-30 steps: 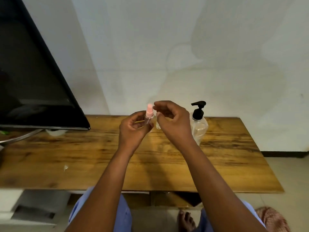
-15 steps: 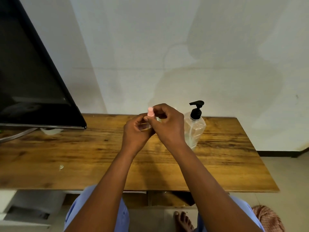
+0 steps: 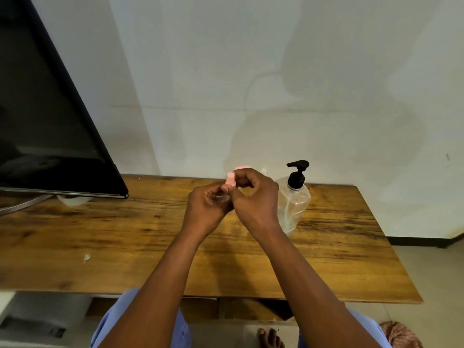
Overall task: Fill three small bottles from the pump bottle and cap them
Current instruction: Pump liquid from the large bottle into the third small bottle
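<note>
Near the middle of the frame, both hands meet above the wooden table. The left hand curls around a small clear bottle, mostly hidden in its fingers. The right hand pinches the pink cap at the bottle's top. The pump bottle stands just right of them, and a dark screen fills the upper left.

I see wooden worktop against pale stained wall; dark monitor on left; grey tiled floor at right; dark skirting along wall base.
</note>
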